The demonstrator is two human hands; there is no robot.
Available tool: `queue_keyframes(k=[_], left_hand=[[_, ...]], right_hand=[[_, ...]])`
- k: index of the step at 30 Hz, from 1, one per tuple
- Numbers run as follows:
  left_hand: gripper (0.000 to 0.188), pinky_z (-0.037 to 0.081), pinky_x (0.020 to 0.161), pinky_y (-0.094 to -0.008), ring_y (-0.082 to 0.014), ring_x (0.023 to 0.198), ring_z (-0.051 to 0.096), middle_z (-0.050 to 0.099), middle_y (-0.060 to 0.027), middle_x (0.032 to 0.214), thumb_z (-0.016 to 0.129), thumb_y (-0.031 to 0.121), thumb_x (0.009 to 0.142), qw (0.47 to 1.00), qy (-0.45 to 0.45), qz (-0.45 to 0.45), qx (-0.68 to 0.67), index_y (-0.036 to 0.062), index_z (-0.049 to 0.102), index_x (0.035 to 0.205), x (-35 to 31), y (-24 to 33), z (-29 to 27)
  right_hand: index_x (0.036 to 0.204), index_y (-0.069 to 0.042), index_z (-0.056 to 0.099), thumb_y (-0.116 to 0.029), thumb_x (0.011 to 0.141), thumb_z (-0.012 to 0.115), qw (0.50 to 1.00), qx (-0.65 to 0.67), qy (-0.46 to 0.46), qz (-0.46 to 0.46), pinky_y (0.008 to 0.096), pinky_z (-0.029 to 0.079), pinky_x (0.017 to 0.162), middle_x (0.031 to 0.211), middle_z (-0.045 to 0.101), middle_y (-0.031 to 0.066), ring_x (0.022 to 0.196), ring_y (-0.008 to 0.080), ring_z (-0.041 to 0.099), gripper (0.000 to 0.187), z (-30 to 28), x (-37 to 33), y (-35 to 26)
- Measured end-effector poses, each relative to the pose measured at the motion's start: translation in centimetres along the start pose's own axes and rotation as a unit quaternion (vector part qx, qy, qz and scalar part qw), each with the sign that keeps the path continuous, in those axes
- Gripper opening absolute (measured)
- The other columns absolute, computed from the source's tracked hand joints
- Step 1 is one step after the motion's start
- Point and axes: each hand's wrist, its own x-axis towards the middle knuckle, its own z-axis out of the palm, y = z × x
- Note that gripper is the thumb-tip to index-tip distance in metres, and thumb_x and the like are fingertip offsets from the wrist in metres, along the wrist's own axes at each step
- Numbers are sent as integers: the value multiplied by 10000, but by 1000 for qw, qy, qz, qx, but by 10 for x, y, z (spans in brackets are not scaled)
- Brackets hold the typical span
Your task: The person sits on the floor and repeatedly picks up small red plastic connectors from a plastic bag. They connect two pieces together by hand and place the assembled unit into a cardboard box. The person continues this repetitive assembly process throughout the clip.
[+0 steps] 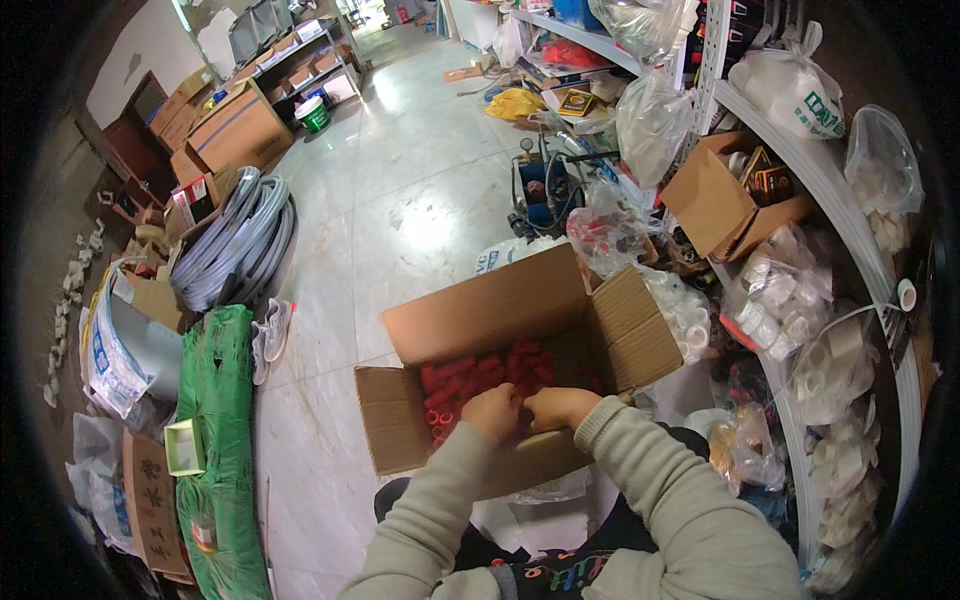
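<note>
An open cardboard box (490,305) with raised flaps stands in front of me. Inside it lie many red tube-shaped pieces (465,375), some with their round open ends showing. My left hand (494,411) and my right hand (560,408) meet over the near side of the box, just above the red pieces. Both hands are closed with the fingers turned inward. Whatever is between them is hidden by the hands and too small to make out.
Coiled grey hose (235,240) and a long green-wrapped bundle (215,400) lie on the left, with a pair of shoes (270,340) beside them. To the right, shelving (800,150) carries bagged fittings and an open carton (715,200). A blue machine (541,187) stands beyond the box.
</note>
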Motion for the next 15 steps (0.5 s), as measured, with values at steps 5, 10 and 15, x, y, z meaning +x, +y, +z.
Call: queue_keyframes(k=[5,10,15], left_hand=[[260,448,753,-437,-351,850,578,602,-177,935,440,269,834,999,-3,-19,37,81,562,966,2,-1,3],[250,447,773,-400,-367,894,561,589,-211,923,497,203,790,992,59,68,-85,38,586,956,8,-12,4],[345,418,865,-344,-283,1018,508,520,-161,1073,528,5,742,949,133,173,-226,63,536,1082,3,-9,-4]], right_hand=[[1010,-5,545,-191,691,610,999,-9,44,-13,402,443,791,982,584,221,924,362,557,375,0,1,5],[1000,6,525,-157,662,638,967,80,239,48,389,465,721,920,596,209,843,337,586,392,-1,5,7],[999,-6,540,-101,707,591,868,403,290,7,279,457,584,828,594,95,694,160,574,312,-21,1,11]])
